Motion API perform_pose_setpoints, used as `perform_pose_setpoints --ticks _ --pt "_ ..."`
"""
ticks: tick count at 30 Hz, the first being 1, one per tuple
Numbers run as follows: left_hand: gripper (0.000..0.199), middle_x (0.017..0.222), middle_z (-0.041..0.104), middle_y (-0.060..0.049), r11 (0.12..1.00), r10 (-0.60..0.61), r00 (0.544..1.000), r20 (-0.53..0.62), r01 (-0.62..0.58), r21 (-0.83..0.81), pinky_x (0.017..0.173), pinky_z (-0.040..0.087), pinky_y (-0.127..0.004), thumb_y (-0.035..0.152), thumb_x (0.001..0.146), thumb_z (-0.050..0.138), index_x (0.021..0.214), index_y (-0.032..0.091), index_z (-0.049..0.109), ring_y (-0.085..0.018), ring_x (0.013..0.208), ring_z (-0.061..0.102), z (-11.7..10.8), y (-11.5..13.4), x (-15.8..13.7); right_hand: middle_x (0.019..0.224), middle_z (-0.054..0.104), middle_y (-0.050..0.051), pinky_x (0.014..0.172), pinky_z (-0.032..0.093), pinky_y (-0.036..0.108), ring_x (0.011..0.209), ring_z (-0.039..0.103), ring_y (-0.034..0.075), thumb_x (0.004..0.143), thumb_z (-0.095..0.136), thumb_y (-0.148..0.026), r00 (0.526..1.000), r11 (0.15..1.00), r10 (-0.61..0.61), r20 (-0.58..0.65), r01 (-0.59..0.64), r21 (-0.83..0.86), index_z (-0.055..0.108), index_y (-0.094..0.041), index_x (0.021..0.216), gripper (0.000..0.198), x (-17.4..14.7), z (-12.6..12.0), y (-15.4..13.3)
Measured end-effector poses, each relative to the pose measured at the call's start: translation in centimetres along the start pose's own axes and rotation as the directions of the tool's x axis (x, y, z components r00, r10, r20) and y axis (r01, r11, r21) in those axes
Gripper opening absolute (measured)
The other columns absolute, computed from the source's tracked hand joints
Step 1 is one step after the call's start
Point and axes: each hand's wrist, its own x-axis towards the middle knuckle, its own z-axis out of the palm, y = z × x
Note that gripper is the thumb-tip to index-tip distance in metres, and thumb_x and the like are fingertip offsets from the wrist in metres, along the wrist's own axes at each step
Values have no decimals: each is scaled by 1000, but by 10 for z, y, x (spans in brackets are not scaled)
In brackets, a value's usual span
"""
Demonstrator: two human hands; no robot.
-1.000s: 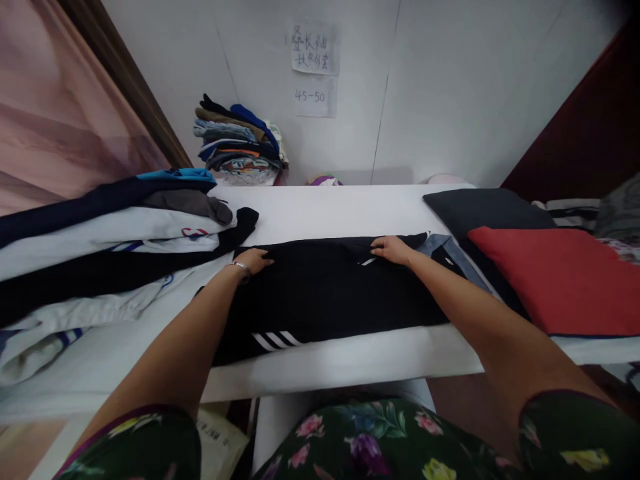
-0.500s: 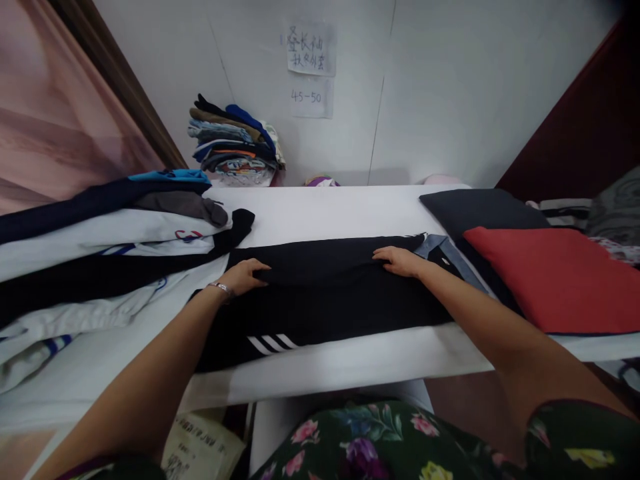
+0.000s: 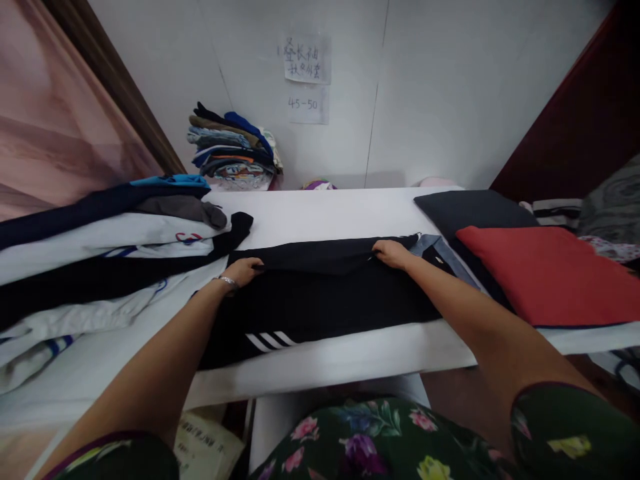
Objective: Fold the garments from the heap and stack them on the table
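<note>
The fingers of the left hand and those of the right hand are closed on the loose upper layer of a black garment, pinching it at two well-separated spots and drawing a shallow sagging fold between them. The garment lies lengthwise across the middle of the white table, its striped lower edge running close to the table's near edge. Towards the table's far edge, a stretch of white surface shows behind the fold, giving the hands room on that side. The table's sides are tighter: on its left, a row of loose clothes spreads out, one black end reaching near the garment; on its right, a blue denim piece sits just beside the garment's end, with a dark grey folded garment and a red folded garment beyond it, the red one reaching near the table's near edge. Past the table's far edge, towards its left, rises a stack of folded clothes.
</note>
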Motion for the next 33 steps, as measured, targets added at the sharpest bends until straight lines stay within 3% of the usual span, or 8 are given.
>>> perform_pose_setpoints --ticks 6,9,13,17,26,29,33 --pt "20 70 66 1 987 -69 994 90 81 -142 64 48 -23 38 69 56 75 21 64 -17 73 62 -13 4 6 89 71 3 70 45 23 78 62 15 85 49 -17 999 997 26 29 -28 66 69 -18 99 25 10 -15 7" --pt "15 70 67 1 983 -79 993 87 92 -157 67 49 -23 34 66 57 72 21 63 -17 75 63 -12 4 7 94 71 4 77 46 25 86 63 17 80 57 -17 998 996 -30 60 25 83 71 -20 97 22 5 -12 9" --pt "13 64 62 2 981 -100 990 103 115 -154 62 48 -24 32 64 54 70 22 61 -17 68 60 -11 5 6 116 66 6 92 44 29 107 59 20 73 70 -22 986 986 -137 93 127 104 71 -21 103 29 -4 -4 14" --pt "15 64 61 2 980 -111 987 120 129 -152 62 47 -24 34 64 53 68 22 60 -17 67 59 -12 4 8 120 63 7 93 45 32 109 59 22 78 67 -25 980 981 -185 77 179 71 70 -21 105 28 -7 2 14" --pt "13 64 61 2 992 -60 998 4 60 -114 62 45 -24 28 67 50 72 21 60 -16 66 58 -10 9 -8 107 66 8 85 45 30 102 59 21 85 50 -14 996 996 -90 -28 91 15 69 -18 97 23 -10 6 2" --pt "15 75 66 1 999 21 998 -66 -24 -45 71 47 -25 24 68 48 76 21 61 -17 77 61 -8 9 -19 100 67 7 81 45 29 94 60 20 85 47 -13 997 998 -64 -53 64 12 67 -18 97 24 -19 5 -1" --pt "23 89 68 -2 986 152 986 -71 -146 80 83 47 -29 15 65 46 80 22 62 -19 89 62 1 6 -34 100 66 7 83 45 28 97 60 19 83 48 -10 994 996 -88 -59 89 9 66 -19 94 23 -33 6 -4"
